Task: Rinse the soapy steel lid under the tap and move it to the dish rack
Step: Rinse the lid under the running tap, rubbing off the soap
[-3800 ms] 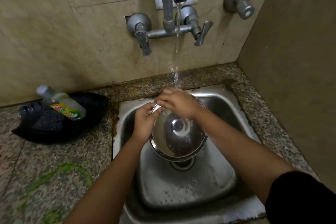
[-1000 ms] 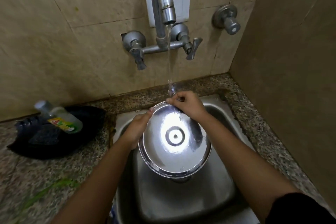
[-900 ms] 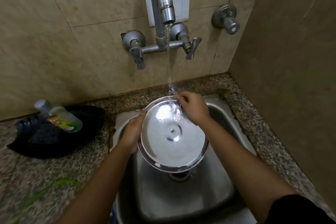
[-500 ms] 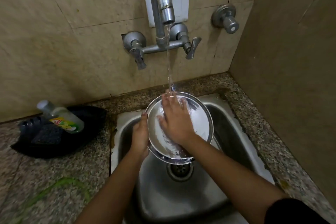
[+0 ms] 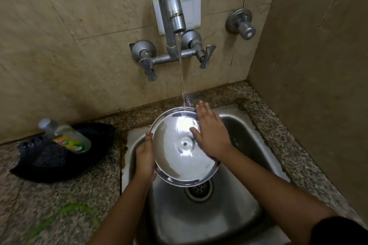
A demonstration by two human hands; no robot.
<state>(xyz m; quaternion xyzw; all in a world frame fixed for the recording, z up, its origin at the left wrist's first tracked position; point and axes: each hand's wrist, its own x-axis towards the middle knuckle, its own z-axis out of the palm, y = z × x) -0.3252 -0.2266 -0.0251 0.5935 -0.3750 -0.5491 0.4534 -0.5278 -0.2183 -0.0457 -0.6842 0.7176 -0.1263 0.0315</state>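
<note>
Overhead, the tap (image 5: 171,6) ran, and its stream (image 5: 182,77) struck the far rim of the steel lid (image 5: 179,155). The lid was held tilted above the sink (image 5: 249,141), its near edge over the drain (image 5: 198,190).

Edges: the back wall stood close behind the lid. The side wall (image 5: 308,65) closed in on the right, past a narrow strip of counter (image 5: 59,205). The counter ran wider to the left, where a black tray (image 5: 99,145) sat near the sink's rim with a soap bottle (image 5: 65,135) lying on it.

Left hand (image 5: 145,157) gripped the lid's left edge, thumb on the rim. Right hand (image 5: 211,135) lay flat on the lid's right side, fingers straight and spread, tips beside the stream.
</note>
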